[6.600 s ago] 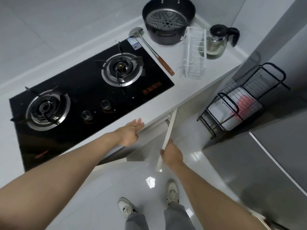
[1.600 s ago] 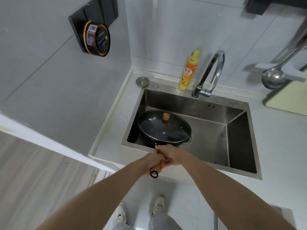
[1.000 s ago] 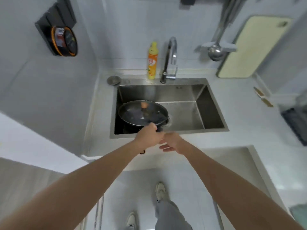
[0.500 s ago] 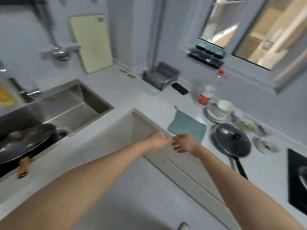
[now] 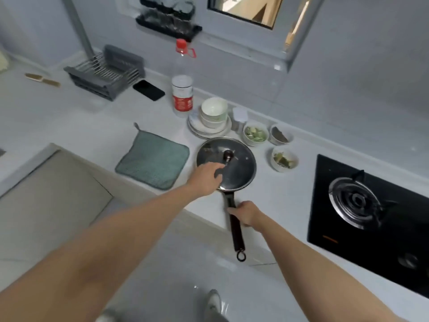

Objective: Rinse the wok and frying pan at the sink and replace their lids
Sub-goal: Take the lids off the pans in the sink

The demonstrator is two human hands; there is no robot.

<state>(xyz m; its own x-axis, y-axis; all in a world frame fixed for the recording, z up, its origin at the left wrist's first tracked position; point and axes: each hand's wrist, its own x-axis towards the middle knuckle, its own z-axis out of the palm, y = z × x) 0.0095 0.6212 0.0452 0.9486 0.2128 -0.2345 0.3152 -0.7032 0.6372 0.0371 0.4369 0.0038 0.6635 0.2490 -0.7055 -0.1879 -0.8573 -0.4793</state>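
A black frying pan sits on the white counter with a glass lid [image 5: 234, 168] over it; the lid has a dark knob [image 5: 228, 155]. The pan's long dark handle [image 5: 235, 231] sticks out past the counter edge toward me. My right hand [image 5: 246, 213] is closed around that handle near the pan. My left hand [image 5: 206, 176] hovers over the lid's near left side, fingers reaching toward the knob without gripping it. The wok and the sink are out of view.
A green cloth [image 5: 153, 160] lies left of the pan. Stacked bowls and plates [image 5: 212, 118], three small bowls of food [image 5: 255, 134], a red-labelled bottle [image 5: 182, 95], a phone [image 5: 148, 90] and a dish rack [image 5: 105, 72] stand behind. A black gas hob [image 5: 371, 210] is at right.
My view swung right from the sink, where the lidded wok stayed, to the counter. My right hand has taken the frying pan's handle and my left hand has reached over its lid.
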